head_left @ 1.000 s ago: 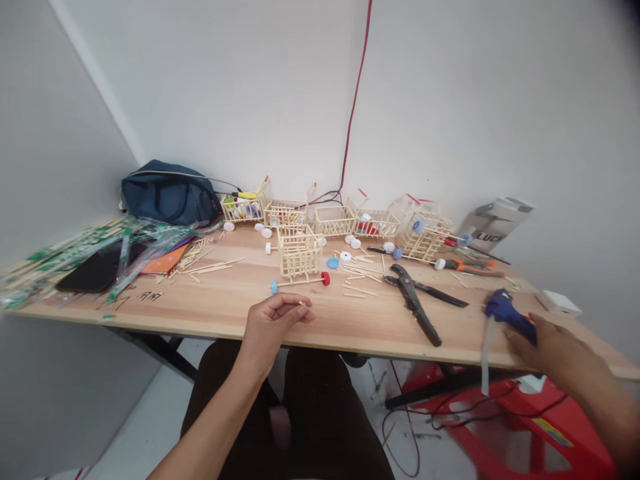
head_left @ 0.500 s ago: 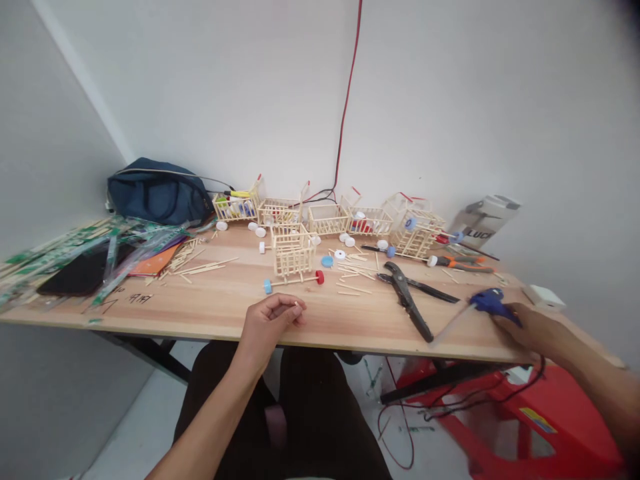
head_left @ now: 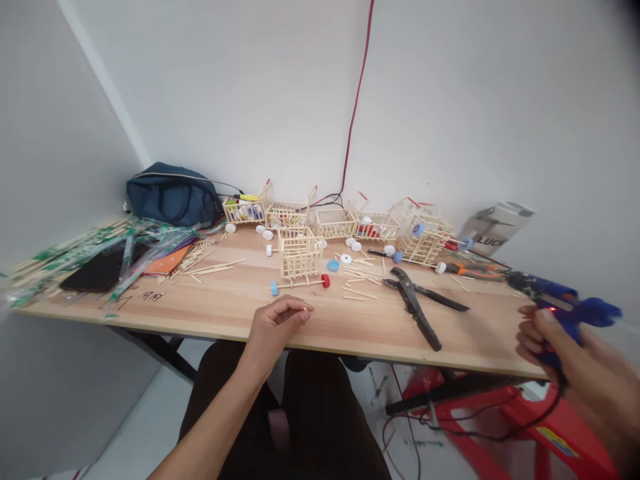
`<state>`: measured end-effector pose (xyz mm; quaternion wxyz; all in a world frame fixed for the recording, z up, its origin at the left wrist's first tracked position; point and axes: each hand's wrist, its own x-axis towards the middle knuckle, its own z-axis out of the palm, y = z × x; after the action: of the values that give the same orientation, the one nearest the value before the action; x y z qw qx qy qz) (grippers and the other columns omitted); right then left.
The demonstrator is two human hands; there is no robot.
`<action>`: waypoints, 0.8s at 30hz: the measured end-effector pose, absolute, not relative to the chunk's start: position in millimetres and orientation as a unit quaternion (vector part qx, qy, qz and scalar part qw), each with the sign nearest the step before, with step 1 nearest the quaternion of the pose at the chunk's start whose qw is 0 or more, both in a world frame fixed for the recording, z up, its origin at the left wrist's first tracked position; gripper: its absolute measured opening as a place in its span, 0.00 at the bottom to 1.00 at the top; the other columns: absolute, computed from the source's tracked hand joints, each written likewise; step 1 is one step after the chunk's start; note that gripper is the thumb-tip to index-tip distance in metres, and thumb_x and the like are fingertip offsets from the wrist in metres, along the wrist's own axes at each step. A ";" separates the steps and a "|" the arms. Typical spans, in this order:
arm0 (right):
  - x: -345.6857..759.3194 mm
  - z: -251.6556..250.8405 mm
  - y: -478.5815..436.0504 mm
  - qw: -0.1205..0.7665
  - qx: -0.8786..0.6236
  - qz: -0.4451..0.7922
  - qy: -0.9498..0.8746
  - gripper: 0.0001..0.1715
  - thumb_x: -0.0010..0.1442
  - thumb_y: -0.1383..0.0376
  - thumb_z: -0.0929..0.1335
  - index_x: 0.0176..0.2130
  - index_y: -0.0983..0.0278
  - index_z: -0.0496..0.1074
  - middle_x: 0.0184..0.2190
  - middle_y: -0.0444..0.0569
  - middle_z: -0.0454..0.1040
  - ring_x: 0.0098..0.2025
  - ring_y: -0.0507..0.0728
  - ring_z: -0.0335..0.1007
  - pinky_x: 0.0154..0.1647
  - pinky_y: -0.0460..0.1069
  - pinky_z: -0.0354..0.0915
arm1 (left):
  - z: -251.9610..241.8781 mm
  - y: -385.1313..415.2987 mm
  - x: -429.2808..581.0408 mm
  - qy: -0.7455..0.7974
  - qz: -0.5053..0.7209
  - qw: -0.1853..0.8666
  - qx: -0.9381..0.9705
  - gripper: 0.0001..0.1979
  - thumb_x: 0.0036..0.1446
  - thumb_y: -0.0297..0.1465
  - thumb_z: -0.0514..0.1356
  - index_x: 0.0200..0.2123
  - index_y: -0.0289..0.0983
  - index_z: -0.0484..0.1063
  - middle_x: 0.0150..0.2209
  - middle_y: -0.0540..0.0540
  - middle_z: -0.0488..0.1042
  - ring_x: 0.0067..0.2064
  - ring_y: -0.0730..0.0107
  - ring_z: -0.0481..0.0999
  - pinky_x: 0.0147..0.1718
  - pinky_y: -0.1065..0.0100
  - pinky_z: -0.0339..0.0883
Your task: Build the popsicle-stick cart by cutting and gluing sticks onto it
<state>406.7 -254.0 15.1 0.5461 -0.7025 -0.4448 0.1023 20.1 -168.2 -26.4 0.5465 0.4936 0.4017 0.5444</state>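
My left hand (head_left: 281, 321) rests over the table's front edge, thumb and fingers pinched on a tiny pale piece of wooden stick (head_left: 306, 309), mostly hidden. Just beyond it stands a small stick-built cart (head_left: 300, 257) with blue, red and white bottle-cap wheels. At the right, my right hand (head_left: 563, 343) is wrapped round the handle of a blue hot glue gun (head_left: 560, 300), raised above the table with its nozzle to the left. A red light glows on the gun. Its dark cable hangs from the handle.
Black pliers (head_left: 417, 307) lie between my hands; orange-handled pliers (head_left: 475, 270) are behind. Several stick carts (head_left: 335, 223) line the wall. Loose sticks (head_left: 363, 273) lie about. At left are a phone (head_left: 97, 267) and a blue bag (head_left: 175, 193). A red stool (head_left: 480, 427) stands below.
My right hand has lifted the glue gun off the table and turned it. The left hand keeps its pinch. The view has shifted slightly.
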 end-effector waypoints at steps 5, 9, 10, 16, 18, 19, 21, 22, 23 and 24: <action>341.3 18.9 -245.7 0.618 -0.669 0.280 -0.303 0.29 0.51 0.40 0.72 0.37 0.61 0.75 0.39 0.58 0.75 0.32 0.58 0.73 0.23 0.50 0.68 | -17.3 -173.7 9.7 0.414 0.546 0.522 0.508 0.06 0.47 0.34 0.70 0.28 0.37 0.81 0.32 0.45 0.81 0.33 0.70 0.75 0.35 0.72 0.69; 297.4 25.0 -235.8 0.604 -0.585 0.353 -0.411 0.26 0.55 0.44 0.72 0.40 0.63 0.74 0.39 0.56 0.77 0.23 0.52 0.65 0.17 0.46 0.60 | -0.5 -176.1 -8.1 0.407 0.568 0.478 0.532 0.05 0.49 0.33 0.70 0.29 0.38 0.82 0.33 0.45 0.82 0.34 0.68 0.78 0.36 0.70 0.72; 288.1 26.6 -232.6 0.601 -0.557 0.367 -0.440 0.26 0.56 0.44 0.71 0.41 0.63 0.74 0.38 0.55 0.77 0.23 0.51 0.64 0.16 0.46 0.58 | 7.7 -175.6 -13.6 0.404 0.581 0.457 0.538 0.05 0.49 0.33 0.70 0.28 0.38 0.81 0.33 0.46 0.82 0.35 0.67 0.78 0.37 0.69 0.72; 248.6 33.9 -209.3 0.561 -0.517 0.342 -0.548 0.26 0.62 0.45 0.67 0.41 0.65 0.73 0.31 0.50 0.74 0.24 0.51 0.64 0.20 0.45 0.61 | 78.1 -149.6 -44.8 0.355 0.682 0.304 0.562 0.02 0.52 0.31 0.70 0.32 0.42 0.82 0.34 0.49 0.81 0.36 0.72 0.77 0.40 0.70 0.72; 241.6 34.0 -202.5 0.559 -0.530 0.318 -0.552 0.27 0.61 0.44 0.67 0.40 0.65 0.73 0.30 0.50 0.74 0.25 0.51 0.66 0.21 0.45 0.63 | 97.5 -131.1 -48.8 0.329 0.689 0.296 0.574 0.03 0.52 0.31 0.70 0.32 0.41 0.82 0.33 0.49 0.80 0.33 0.73 0.76 0.38 0.69 0.72; 239.0 33.5 -199.7 0.560 -0.536 0.307 -0.552 0.27 0.61 0.43 0.67 0.39 0.65 0.73 0.29 0.50 0.74 0.25 0.52 0.66 0.21 0.46 0.63 | 104.6 -120.9 -48.6 0.320 0.687 0.292 0.584 0.03 0.52 0.31 0.70 0.31 0.39 0.81 0.32 0.48 0.80 0.32 0.74 0.76 0.38 0.69 0.72; 234.9 31.3 -195.2 0.563 -0.540 0.291 -0.554 0.28 0.62 0.43 0.66 0.38 0.65 0.74 0.28 0.49 0.73 0.25 0.52 0.67 0.22 0.46 0.64 | 113.8 -101.0 -43.6 0.310 0.659 0.293 0.620 0.04 0.52 0.29 0.70 0.32 0.36 0.81 0.31 0.47 0.79 0.33 0.71 0.77 0.40 0.67 0.72; 233.3 29.8 -193.5 0.563 -0.539 0.286 -0.557 0.28 0.62 0.43 0.66 0.38 0.65 0.74 0.28 0.49 0.73 0.25 0.52 0.67 0.22 0.46 0.65 | 116.2 -92.2 -39.3 0.307 0.649 0.297 0.630 0.04 0.51 0.28 0.70 0.32 0.35 0.81 0.30 0.46 0.78 0.34 0.70 0.78 0.39 0.66 0.72; 231.8 28.1 -192.2 0.564 -0.538 0.280 -0.560 0.28 0.62 0.43 0.66 0.39 0.65 0.74 0.28 0.49 0.73 0.25 0.53 0.67 0.23 0.46 0.65 | 117.5 -84.9 -34.4 0.314 0.633 0.306 0.639 0.04 0.50 0.27 0.70 0.31 0.33 0.80 0.30 0.46 0.78 0.35 0.68 0.78 0.40 0.65 0.72; 230.4 26.4 -191.1 0.564 -0.539 0.274 -0.562 0.27 0.63 0.44 0.66 0.39 0.65 0.74 0.28 0.49 0.73 0.26 0.53 0.67 0.24 0.47 0.66 | 117.8 -79.2 -29.6 0.319 0.617 0.312 0.648 0.05 0.50 0.27 0.70 0.31 0.32 0.80 0.31 0.46 0.78 0.35 0.67 0.79 0.40 0.65 0.72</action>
<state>230.4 -191.1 26.4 0.5643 -0.5390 -0.5620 0.2743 -29.6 -79.2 117.8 0.3124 0.6477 0.3195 0.6170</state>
